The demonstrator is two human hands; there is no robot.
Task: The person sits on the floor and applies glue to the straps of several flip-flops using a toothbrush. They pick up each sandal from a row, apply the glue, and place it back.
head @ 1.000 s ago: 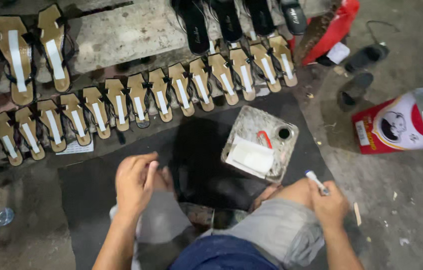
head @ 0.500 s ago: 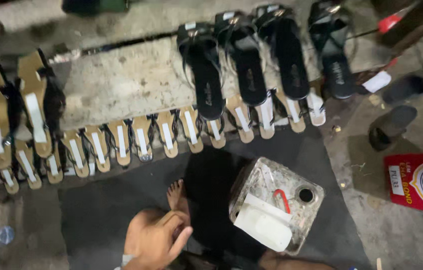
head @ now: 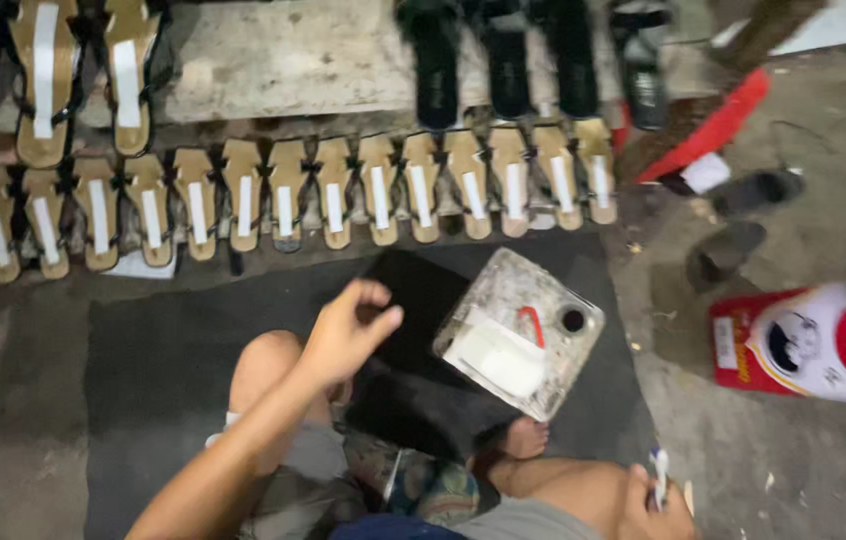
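Head view: left hand [head: 348,335] fingers loosely apart above black mat [head: 158,350]; right hand [head: 655,505] fingers clamped on white brush [head: 660,472]; red-white package [head: 793,345] right.

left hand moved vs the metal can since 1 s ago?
Yes. The left hand has risen off the knee and reached forward toward the sandal row, now level with the metal can.

The sandal soles [head: 333,195] in the row are tan, each with a white strip down the middle. The sandals [head: 503,60] above them are black. The mat [head: 158,350] is dark grey. The can [head: 521,335] is silver with a white label and a red mark. The bag [head: 793,345] is red and white.
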